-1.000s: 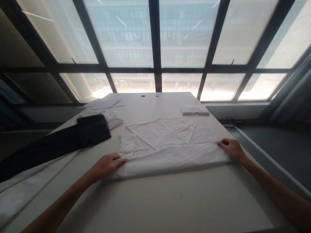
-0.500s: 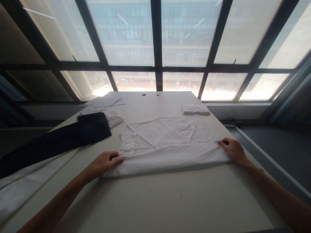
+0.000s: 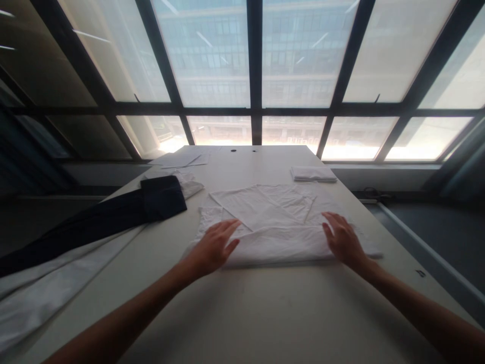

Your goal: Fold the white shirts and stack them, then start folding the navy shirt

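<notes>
A white garment (image 3: 276, 245) lies partly folded on the white table (image 3: 250, 313), its near edge turned over in a long strip. Above the left part of that strip is my left hand (image 3: 214, 245), fingers stretched out and thumb apart. My right hand (image 3: 343, 240) is spread over the right part in much the same way. Neither hand grips the cloth; whether the palms touch it I cannot tell. The far layers of the garment lie flat with some creases and diagonal fold lines.
Dark navy clothing (image 3: 162, 199) and white cloth (image 3: 87, 278) hang along the table's left side. Sheets of paper (image 3: 178, 159) lie at the far left. A folded white cloth (image 3: 313, 174) rests at the far right. Tall windows (image 3: 212, 55) stand behind the table.
Both hands have let go of the garment's folded edge and moved inward over it, fingers opening. The camera view has shifted slightly to the left.
</notes>
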`<state>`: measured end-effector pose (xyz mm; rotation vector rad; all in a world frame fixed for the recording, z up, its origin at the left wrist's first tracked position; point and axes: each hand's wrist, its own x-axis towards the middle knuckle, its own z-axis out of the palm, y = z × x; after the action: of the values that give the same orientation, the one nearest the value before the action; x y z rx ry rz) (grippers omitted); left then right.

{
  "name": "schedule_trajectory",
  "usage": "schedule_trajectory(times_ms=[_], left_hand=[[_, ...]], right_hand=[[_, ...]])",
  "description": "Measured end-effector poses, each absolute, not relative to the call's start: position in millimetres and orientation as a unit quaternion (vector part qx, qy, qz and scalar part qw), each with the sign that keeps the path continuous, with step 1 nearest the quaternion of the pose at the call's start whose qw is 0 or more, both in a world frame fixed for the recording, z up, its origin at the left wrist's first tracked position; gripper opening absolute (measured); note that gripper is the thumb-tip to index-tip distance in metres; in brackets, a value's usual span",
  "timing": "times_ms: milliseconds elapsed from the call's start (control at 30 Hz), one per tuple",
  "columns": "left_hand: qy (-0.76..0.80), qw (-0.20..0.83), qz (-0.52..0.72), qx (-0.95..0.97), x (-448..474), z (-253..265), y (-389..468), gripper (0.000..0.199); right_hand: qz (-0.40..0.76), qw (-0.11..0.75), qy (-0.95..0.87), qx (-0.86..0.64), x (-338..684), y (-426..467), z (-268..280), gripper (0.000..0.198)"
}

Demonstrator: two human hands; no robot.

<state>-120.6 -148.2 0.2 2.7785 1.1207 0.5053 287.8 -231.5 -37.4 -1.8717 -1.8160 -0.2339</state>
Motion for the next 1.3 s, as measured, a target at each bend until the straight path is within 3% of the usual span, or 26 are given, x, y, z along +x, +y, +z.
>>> schedule_trajectory(times_ms=[233,400,867,1067,1300], left_hand=[[0.252,0.099,0.099,0.958,14.3,-40.5,-159.3,0.060],[0.246,0.071,0.100,0.961,14.1,-61.2,-154.7,0.060],[0.263,0.089,0.045,0.960,14.3,-49.7,-158.7,0.063],[0.270,0.083,0.039,0.959,-16.9,-52.2,-153.0,0.067],[0.351,0.054,0.012,0.935,-138.1,-44.6,-130.4,0.065]], right_hand=[[-0.001,0.158,-0.776,-0.610,176.0,-212.8,-70.9,0.071],[-0.007,0.142,-0.738,-0.659,214.5,-211.8,-79.4,0.066],[-0.044,0.074,-0.614,-0.785,340.7,-237.8,-82.5,0.064],[-0.053,0.068,-0.601,-0.795,352.1,-239.2,-94.2,0.070],[-0.043,0.099,-0.615,-0.781,368.5,-235.0,-112.1,0.077]])
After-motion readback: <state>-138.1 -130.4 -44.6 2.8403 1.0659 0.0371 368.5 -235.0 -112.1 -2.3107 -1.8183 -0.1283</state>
